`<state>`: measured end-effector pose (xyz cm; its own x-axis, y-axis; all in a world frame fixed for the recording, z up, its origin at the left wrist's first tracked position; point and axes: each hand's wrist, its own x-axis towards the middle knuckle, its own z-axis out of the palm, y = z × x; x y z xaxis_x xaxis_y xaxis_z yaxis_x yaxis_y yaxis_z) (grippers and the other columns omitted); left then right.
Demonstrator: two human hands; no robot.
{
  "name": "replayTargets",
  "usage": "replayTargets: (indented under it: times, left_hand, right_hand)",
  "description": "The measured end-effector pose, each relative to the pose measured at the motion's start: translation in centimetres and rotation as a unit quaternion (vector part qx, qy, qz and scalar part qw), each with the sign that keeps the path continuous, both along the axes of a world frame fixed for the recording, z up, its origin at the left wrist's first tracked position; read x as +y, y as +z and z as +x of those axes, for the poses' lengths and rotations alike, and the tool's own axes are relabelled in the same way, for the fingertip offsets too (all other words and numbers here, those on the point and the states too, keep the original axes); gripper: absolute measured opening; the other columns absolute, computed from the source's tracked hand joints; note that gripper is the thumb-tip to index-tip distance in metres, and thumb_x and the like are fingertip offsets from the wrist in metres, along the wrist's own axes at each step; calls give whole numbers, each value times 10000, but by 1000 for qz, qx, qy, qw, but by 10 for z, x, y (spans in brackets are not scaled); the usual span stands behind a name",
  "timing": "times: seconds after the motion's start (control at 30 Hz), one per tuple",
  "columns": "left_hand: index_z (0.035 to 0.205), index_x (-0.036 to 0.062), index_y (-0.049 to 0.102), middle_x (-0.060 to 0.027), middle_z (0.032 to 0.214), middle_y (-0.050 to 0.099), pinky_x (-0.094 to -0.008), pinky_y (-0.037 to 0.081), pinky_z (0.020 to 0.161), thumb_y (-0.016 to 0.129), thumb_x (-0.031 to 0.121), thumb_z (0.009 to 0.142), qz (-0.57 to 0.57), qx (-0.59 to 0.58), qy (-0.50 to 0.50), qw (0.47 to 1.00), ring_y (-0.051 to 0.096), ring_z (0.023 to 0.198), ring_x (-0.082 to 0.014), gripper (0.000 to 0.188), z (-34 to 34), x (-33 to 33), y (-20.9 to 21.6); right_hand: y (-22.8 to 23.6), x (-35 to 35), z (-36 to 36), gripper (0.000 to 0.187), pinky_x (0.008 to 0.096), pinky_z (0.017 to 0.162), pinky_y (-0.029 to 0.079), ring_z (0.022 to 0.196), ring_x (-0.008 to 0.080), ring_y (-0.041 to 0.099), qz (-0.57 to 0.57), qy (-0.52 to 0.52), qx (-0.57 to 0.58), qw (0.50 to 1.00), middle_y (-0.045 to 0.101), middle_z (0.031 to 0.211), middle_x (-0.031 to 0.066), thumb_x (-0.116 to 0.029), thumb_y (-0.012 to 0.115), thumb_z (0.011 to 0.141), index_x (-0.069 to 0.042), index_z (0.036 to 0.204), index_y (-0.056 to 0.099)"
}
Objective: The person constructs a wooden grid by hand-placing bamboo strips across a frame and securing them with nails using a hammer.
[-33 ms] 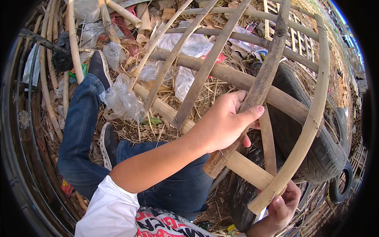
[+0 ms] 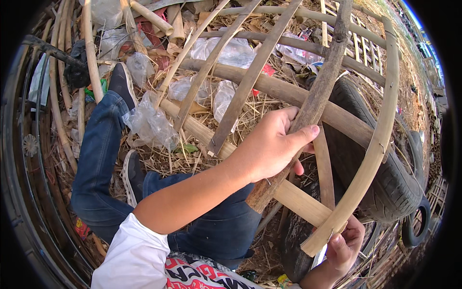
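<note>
Two bare hands at the near end of a bamboo lattice (image 2: 236, 110)

The left hand (image 2: 275, 147) is wrapped around a rough brown pole (image 2: 321, 91), thumb laid along its upper side; the right hand (image 2: 345, 246) has its thumb at the lower tip of a curved bamboo strip (image 2: 380, 144), fingers partly hidden, so whether it clasps the strip I cannot tell. The bamboo lattice reaches from beside the person's blue jeans (image 2: 96, 188) out over dry straw (image 2: 161, 164) and crumpled clear plastic bags (image 2: 151, 126), with a black tyre (image 2: 398, 192) behind its right side
</note>
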<state>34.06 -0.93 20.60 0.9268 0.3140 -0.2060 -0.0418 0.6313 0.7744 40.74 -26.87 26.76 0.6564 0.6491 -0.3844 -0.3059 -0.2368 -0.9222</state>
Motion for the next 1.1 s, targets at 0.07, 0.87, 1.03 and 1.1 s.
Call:
replayTargets:
  times: [0.07, 0.87, 1.03, 1.1]
  left_hand:
    - [1129, -7, 571, -50, 975, 643, -238, 544, 477, 578, 177, 991, 51, 6, 13, 999, 654, 841, -125, 230, 7, 12, -5]
    - [1141, 39, 606, -35, 1005, 606, -255, 548, 566, 625, 246, 971, 39, 158, 34, 986, 632, 847, -141, 268, 34, 99, -114]
    - [1182, 30, 600, -32, 1007, 602, -261, 551, 609, 648, 395, 945, 60, 206, 48, 976, 612, 886, -138, 438, 40, 102, -150]
    - [1198, 15, 594, -24, 962, 582, -264, 554, 617, 645, 437, 937, 72, 240, 24, 968, 593, 834, -122, 498, 45, 100, -167]
  right_hand:
    - [-19, 14, 5, 617, 255, 779, 473, 833, 135, 630, 43, -6, 17, 999, 687, 919, 94, -271, 824, 752, 151, 1135, 585]
    - [-172, 97, 55, 540, 306, 856, 521, 927, 168, 666, 144, 73, 141, 977, 686, 1052, 112, -193, 722, 864, 115, 1262, 526]
    - [-217, 101, 64, 384, 353, 888, 549, 983, 197, 681, 111, 74, 171, 976, 682, 1111, 120, -142, 618, 950, 75, 1261, 554]
    - [-227, 98, 62, 355, 348, 882, 547, 955, 187, 681, 108, 71, 174, 976, 687, 1096, 118, -135, 612, 951, 69, 1239, 578]
